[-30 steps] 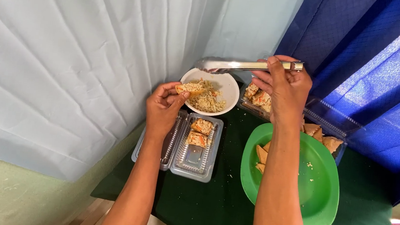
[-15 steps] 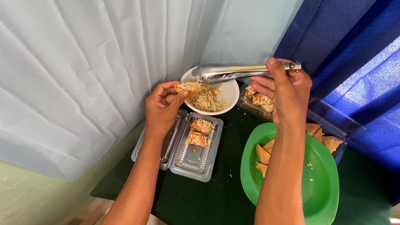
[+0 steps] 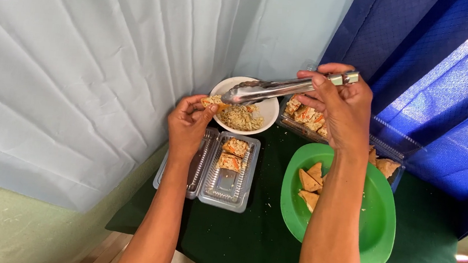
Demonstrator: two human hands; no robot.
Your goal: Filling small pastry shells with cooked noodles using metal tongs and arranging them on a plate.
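Observation:
My right hand (image 3: 336, 107) grips metal tongs (image 3: 266, 89) whose tips reach over a white bowl (image 3: 264, 110) of shredded filling (image 3: 241, 117). Beside the bowl's left rim, my left hand (image 3: 187, 127) pinches a piece of tofu (image 3: 213, 102) topped with filling. Below it lies an open clear plastic box (image 3: 223, 185) with two filled pieces (image 3: 233, 154) in its right half. A green plate (image 3: 377, 219) with triangular fried tofu pieces (image 3: 309, 184) sits under my right forearm.
A clear container (image 3: 304, 118) of more filled pieces stands behind the green plate. Everything rests on a dark green tablecloth (image 3: 251, 247). A pale blue curtain (image 3: 110, 51) hangs at the left, a dark blue curtain (image 3: 440, 71) at the right.
The tongs have swung down from above the bowl, their tips now over the filling near my left hand. My left hand has stayed by the bowl's rim.

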